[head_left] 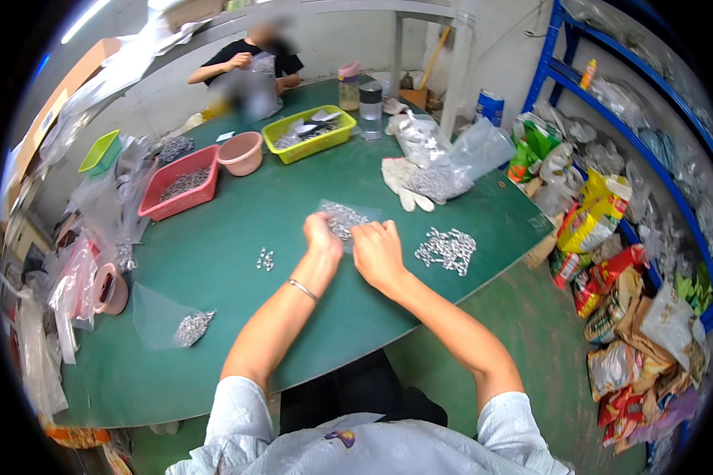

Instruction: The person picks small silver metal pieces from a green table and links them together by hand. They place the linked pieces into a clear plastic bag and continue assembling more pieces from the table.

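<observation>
A clear plastic bag (343,222) of small silvery metal parts lies between my hands at the middle of the green table. My left hand (322,236) is closed on the bag's left side, a metal bangle on its wrist. On the right side my right hand (378,252) grips the bag with bent fingers. To the right rests a loose pile of the silvery metal parts (447,251). A much smaller cluster of the metal parts (265,259) lies left of my left forearm. The exact shape of the parts is too small to tell.
Another bag of metal parts (194,327) lies at the left. Beyond stand a red basin (157,207), a pink bowl (241,153), a yellow-green basket (301,150) and a bottle (370,112). White gloves (404,184) sit farther right. A co-worker (253,67) handles a bag. Blue shelves (627,119) stand right.
</observation>
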`<action>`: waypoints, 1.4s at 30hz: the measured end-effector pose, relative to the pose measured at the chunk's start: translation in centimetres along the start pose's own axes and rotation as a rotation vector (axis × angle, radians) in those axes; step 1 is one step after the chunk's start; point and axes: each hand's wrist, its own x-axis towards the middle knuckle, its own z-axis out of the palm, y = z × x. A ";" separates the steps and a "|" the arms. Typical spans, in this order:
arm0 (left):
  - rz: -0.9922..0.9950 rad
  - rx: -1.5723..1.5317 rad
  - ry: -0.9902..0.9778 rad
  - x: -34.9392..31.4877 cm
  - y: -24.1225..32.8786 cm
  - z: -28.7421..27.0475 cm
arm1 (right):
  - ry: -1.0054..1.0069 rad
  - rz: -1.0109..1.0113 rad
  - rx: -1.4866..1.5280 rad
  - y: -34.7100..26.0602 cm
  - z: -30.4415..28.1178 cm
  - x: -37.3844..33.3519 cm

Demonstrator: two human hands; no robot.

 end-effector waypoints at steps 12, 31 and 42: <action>0.028 0.193 0.043 -4.9 1.0 -1.2 | -0.510 -0.464 0.386 -17.7 -25.0 -5.0; -0.140 -0.039 -0.171 -15.1 8.1 -3.4 | -0.387 -0.153 0.742 -19.9 -24.9 -6.7; -0.314 -0.275 -0.388 -21.3 10.2 -6.0 | -0.277 -0.135 0.749 -20.8 -23.3 -7.6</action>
